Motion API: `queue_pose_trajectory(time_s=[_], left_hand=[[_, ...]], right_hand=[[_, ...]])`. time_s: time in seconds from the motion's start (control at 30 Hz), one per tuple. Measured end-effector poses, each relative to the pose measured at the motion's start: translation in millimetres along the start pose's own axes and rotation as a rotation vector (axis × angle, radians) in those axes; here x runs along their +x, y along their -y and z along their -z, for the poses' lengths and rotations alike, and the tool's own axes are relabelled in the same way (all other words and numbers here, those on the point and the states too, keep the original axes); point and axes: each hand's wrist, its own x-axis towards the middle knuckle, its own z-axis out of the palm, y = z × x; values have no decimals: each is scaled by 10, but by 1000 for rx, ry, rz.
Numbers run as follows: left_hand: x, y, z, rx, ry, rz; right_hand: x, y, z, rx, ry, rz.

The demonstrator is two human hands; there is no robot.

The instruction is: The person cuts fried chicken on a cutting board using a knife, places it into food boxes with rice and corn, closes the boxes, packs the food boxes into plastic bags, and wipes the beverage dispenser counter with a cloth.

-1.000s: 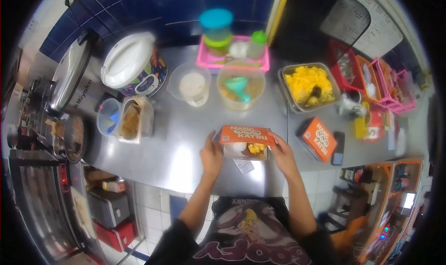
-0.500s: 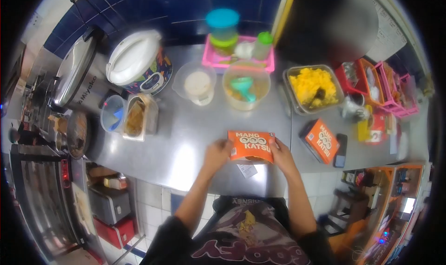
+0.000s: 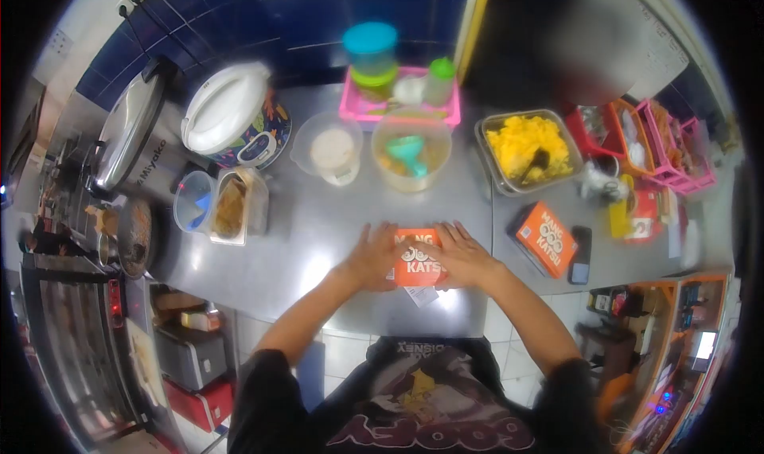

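The bare left hand (image 3: pixel 372 258) and bare right hand (image 3: pixel 465 258) touch opposite ends of an orange cardboard box with white lettering (image 3: pixel 420 274); whether they grip or only press is hard to tell. From it, a round translucent plastic tub (image 3: pixel 402 180) stands at twelve o'clock, a second orange cardboard box (image 3: pixel 547 240) at three, a white paper slip (image 3: pixel 422 297) at six.

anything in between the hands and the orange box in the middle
Nothing visible: the left hand and the right hand are both right at the orange box, one on each side. A paper slip shows past its near edge, not blocking either.
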Motion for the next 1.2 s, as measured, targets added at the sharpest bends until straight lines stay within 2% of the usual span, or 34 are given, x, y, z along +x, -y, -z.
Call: queue_pose_trajectory(time_s=[0.03, 0.17, 0.23, 0.27, 0.33, 0.37, 0.43, 0.47, 0.5, 0.57, 0.6, 0.67, 0.7, 0.77, 0.8, 0.83, 0.87, 0.9, 0.97, 1.03, 1.07, 1.1, 1.13, 1.17, 1.2], left_hand=[[10, -33, 56, 22, 53, -22], [36, -105, 0, 78, 53, -73], [22, -156, -64, 90, -87, -142], [32, -172, -107, 88, -73, -135], [81, -197, -225, 41, -290, -191], [65, -273, -316, 41, -278, -181], [-9, -521, -591, -361, -484, 346], [3, -687, -869, -564, -515, 641], [-2, -822, -1197, -928, -580, 781], [141, -1096, -1622, -1005, -587, 1003], [233, -1241, -1692, -1002, -594, 1027], [477, -1487, -1394, -831, -662, 1220], [512, -1554, -1357, -821, -678, 1243], [479, -1565, -1349, -1197, -607, 1217], [367, -1492, -1571, -1065, -574, 1142], [195, -1498, -1640, -602, -507, 1159], [54, -1554, -1492, -675, -502, 1272], [-122, -1536, -1619, -722, -664, 1278], [-103, -1783, -1159, -783, -685, 1360], [119, -2135, -517, -1547, -1197, 1012], [259, -2117, -573, -1535, -1280, 908], [421, -2102, -631, -1517, -1357, 799], [609, -2219, -488, -1630, -1418, 754], [743, -2212, -606, -1631, -1437, 762], [901, -2122, -881, -1528, -1396, 889]], right_hand=[[6, -10, -26, -2, -1, 4], [-157, -6, -207, -58, -125, 33], [-271, -38, -264, -72, -194, 56], [-352, -52, -288, -72, -244, 51], [-478, -64, -364, -57, -294, 53], [-540, -80, -396, -18, -341, -7], [-659, -139, -448, 26, -400, -60], [-713, -162, -492, 36, -436, -113], [-769, -188, -547, 51, -466, -166], [-834, -222, -652, 84, -496, -155], [-849, -241, -677, 105, -509, -161], [-857, -266, -737, 111, -565, -160], [-878, -289, -759, 120, -567, -132], [-917, -331, -719, 137, -544, -130], [-948, -367, -753, 118, -532, -114], [-998, -406, -773, 130, -549, -107], [-1052, -435, -792, 118, -523, -86], [-1103, -458, -815, 104, -494, -69], [-1208, -494, -878, 107, -530, -48], [-1288, -494, -902, 227, -586, -83], [-1319, -488, -928, 220, -585, -69], [-1343, -481, -956, 263, -680, -75], [-1354, -463, -971, 305, -779, -87], [-1360, -439, -968, 295, -786, -86], [-1375, -425, -959, 314, -764, -112]])
